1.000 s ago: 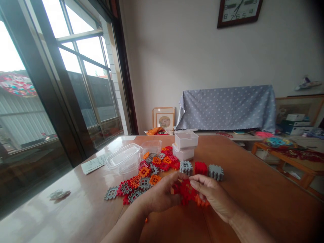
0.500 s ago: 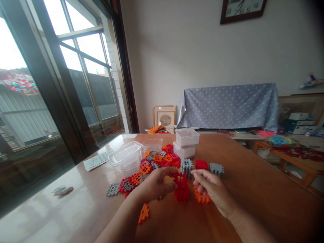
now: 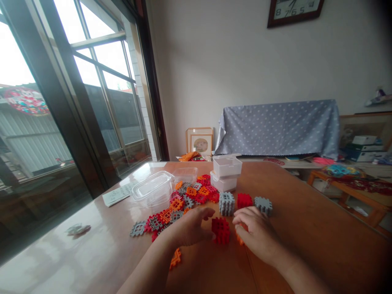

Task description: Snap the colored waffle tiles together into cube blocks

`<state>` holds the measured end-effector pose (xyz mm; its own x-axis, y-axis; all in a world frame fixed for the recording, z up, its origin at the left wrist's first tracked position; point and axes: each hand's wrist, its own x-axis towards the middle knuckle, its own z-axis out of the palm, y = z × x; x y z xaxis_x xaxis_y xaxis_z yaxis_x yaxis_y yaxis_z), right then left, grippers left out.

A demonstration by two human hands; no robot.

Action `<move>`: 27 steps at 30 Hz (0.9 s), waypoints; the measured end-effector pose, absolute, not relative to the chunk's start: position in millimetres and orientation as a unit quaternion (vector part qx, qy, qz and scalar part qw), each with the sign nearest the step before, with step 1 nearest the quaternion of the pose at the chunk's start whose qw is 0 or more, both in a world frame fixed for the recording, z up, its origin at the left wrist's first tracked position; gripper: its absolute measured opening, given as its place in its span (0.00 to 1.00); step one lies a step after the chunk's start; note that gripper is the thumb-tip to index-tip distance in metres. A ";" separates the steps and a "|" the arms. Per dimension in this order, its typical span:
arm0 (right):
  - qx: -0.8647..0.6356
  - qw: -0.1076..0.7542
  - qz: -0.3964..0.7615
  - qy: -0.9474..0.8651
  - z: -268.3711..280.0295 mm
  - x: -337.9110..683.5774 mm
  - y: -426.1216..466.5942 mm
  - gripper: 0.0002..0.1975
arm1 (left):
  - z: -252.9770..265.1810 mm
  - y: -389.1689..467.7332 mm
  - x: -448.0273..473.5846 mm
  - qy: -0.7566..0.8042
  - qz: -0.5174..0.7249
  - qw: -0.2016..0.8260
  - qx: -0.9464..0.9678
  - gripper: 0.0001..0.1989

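Observation:
On the table in front of me stands a stack of red notched, window-patterned plastic building tiles [image 3: 221, 231]. My left hand [image 3: 196, 227] is just left of it, thumb and fingers apart with nothing between them; its thumb tip comes close to the stack's side. My right hand [image 3: 255, 228] hovers with bent, parted fingers over a stack of orange tiles [image 3: 239, 237], which it largely hides. Whether the fingers touch the orange stack is unclear. Behind the hands are a grey tile stack [image 3: 226, 203], another red stack [image 3: 244, 200] and a second grey stack [image 3: 263, 206].
Loose red, orange and grey tiles [image 3: 177, 204] are heaped left of the stacks. A single orange tile [image 3: 175, 259] lies beside my left forearm. Further back are clear plastic containers [image 3: 152, 190], two stacked white boxes [image 3: 227, 167], a paper [image 3: 116, 195] and a small plastic packet [image 3: 77, 229].
The upright red tile by my left fingers now lies flush in the red stack, and that hand has let go. My right hand has shifted slightly, its fingers now over the orange stack.

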<state>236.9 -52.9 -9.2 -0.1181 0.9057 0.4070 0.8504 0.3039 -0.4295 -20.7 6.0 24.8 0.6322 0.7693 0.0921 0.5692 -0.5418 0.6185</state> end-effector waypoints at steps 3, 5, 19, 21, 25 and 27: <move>-0.597 0.270 0.020 -0.755 -3.5 233.8 -57.7 0.09 | 21.9 8.1 -21.8 0.382 0.168 0.266 0.869 0.32; -0.594 0.257 0.011 -0.762 -1.9 232.1 -59.8 0.09 | 21.5 8.9 -22.2 0.380 0.162 0.259 0.873 0.30; -0.563 0.246 0.015 -0.789 2.0 223.3 -64.9 0.11 | 25.1 6.0 -21.5 0.394 0.093 0.248 0.880 0.04; -0.561 0.244 0.017 -0.791 1.6 222.4 -65.0 0.12 | 26.8 5.6 -20.5 0.384 0.090 0.244 0.886 0.04; -0.562 0.247 0.023 -0.789 0.6 222.3 -65.4 0.12 | 30.3 4.3 -18.8 0.376 0.076 0.241 0.892 0.04; -0.563 0.249 0.025 -0.788 -0.5 222.9 -65.5 0.11 | 32.0 3.9 -18.7 0.381 0.062 0.233 0.893 0.04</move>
<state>222.9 -65.5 -0.5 -0.2435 0.8992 0.3635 0.8743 0.3657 -0.3191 -18.7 3.9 32.0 0.7024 0.7086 -0.0668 0.6506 -0.6011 0.4641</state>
